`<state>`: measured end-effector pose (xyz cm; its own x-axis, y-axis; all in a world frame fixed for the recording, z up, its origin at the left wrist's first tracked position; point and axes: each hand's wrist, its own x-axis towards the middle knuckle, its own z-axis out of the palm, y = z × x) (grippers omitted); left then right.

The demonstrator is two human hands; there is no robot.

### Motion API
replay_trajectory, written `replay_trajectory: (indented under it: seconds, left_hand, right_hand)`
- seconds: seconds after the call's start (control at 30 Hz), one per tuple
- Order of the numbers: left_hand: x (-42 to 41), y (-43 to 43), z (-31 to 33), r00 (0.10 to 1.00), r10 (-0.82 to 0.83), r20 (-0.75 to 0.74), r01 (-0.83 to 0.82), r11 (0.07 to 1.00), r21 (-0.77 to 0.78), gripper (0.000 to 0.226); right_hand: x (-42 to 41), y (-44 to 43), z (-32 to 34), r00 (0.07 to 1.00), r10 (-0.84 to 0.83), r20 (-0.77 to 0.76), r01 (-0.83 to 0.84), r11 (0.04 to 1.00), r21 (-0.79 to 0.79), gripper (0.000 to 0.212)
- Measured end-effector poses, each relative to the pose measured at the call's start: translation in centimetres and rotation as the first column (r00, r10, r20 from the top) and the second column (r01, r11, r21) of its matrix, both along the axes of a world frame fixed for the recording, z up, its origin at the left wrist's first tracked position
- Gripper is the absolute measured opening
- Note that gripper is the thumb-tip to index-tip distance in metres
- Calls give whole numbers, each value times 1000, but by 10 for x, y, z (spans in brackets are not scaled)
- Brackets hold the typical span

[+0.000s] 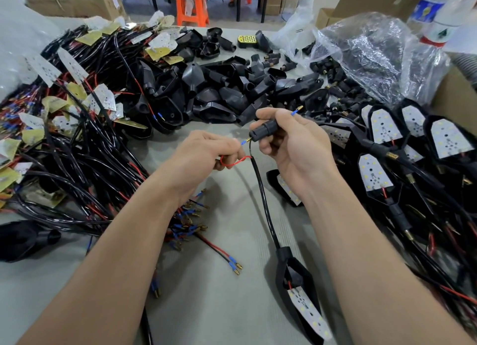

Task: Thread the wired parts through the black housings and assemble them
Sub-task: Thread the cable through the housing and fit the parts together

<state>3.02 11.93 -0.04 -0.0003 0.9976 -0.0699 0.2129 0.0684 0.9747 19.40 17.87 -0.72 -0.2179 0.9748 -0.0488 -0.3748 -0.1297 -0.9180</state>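
Holding the black tubular sleeve (263, 133) in your curled right hand (291, 148), you have its long axis running left-right, mouth just beside the brass-tipped red wire (236, 162) your left hand (206, 153) pinches; the glossy cable (263, 195) trails toward you to the matte housing (284, 269), its board (307, 306) seemingly seated

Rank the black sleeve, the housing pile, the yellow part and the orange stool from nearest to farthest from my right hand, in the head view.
From the right hand:
1. Black sleeve, gripped in its fingers.
2. Housing pile, just beyond the hand, mid table.
3. Yellow part, near the table's far edge.
4. Orange stool, past the table, farthest back.
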Motion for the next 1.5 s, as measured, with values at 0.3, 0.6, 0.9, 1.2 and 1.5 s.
replay_trajectory:
  seconds: [0.3, 0.6, 0.9, 1.2, 1.5]
  left_hand:
    - [-6, 2, -4, 998, -65, -22, 66, 998, 21, 53]
    - [-5, 4, -9, 1000, 23, -14, -23, 999, 48, 52]
    - [6, 4, -11, 987, 131, -96, -115, 981, 157, 44]
    - [13, 1, -12, 974, 137, -182, -103, 977, 185, 34]
    - [-2, 10, -13, 955, 276, 112, -287, 953, 101, 28]
  right_hand:
    - [-1, 0, 0, 991, -15, 137, 9, 999, 45, 35]
    - [2, -2, 4, 997, 82, 8, -81, 996, -19, 35]
    - [-1, 0, 3, 991, -20, 134, 2, 991, 133, 33]
    - [-4, -4, 3, 989, 14, 145, -29, 994, 104, 31]
    - [-6, -4, 4, 986, -144, 88, 135, 985, 104, 28]
